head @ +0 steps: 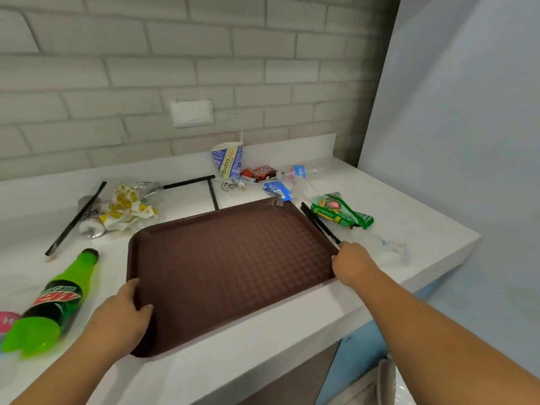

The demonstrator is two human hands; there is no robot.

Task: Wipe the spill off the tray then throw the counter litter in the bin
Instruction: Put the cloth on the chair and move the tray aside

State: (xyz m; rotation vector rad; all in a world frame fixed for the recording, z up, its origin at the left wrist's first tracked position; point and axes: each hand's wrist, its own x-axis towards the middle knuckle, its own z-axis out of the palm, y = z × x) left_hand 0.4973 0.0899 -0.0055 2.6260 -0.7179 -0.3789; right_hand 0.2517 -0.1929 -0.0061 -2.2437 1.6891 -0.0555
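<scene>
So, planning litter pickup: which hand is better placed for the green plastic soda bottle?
Left. The left hand grips the brown plastic tray beside the green plastic bottle; the right hand holds the opposite edge.

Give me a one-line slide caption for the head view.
Left hand and right hand grip opposite edges of the brown tray on a counter littered with a green bottle, paper cup and smiley-print wrapper.

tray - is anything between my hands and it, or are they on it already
Nothing visible stands between them. The left hand grips the tray at its near-left corner, and the right hand holds its right edge. A black straw lies just outside that edge, by the right hand.
</scene>
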